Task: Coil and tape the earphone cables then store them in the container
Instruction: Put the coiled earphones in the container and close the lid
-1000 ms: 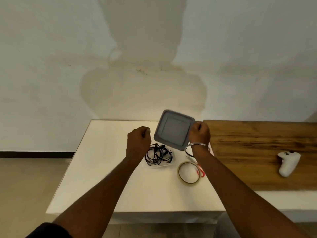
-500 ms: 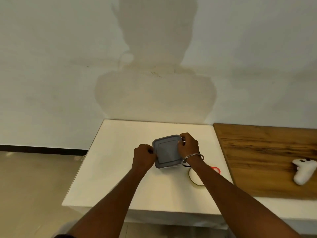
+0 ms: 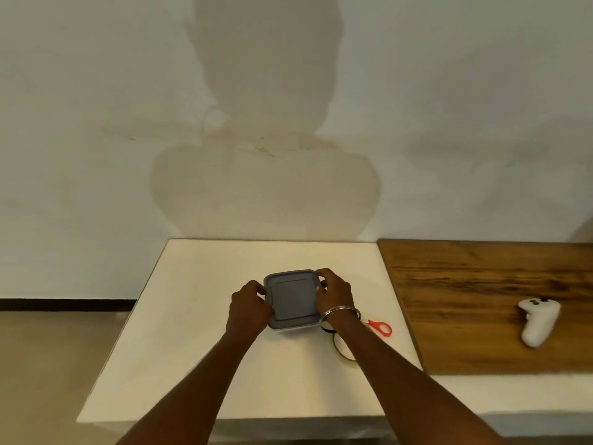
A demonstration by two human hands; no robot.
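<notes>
On the white worktop, left hand and right hand curl fingers round the grey lid on the container; storing seems nearly done.

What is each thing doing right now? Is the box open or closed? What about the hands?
grey lid: flat on the container, covering it.
container: on the white table, closed over; inside hidden.
left hand: grips the lid's left edge.
right hand: grips the lid's right edge.
scissors: lying down, blades hidden.
tape roll: lying flat, partly behind the right arm.
white controller: lying untouched on the wooden board.
</notes>
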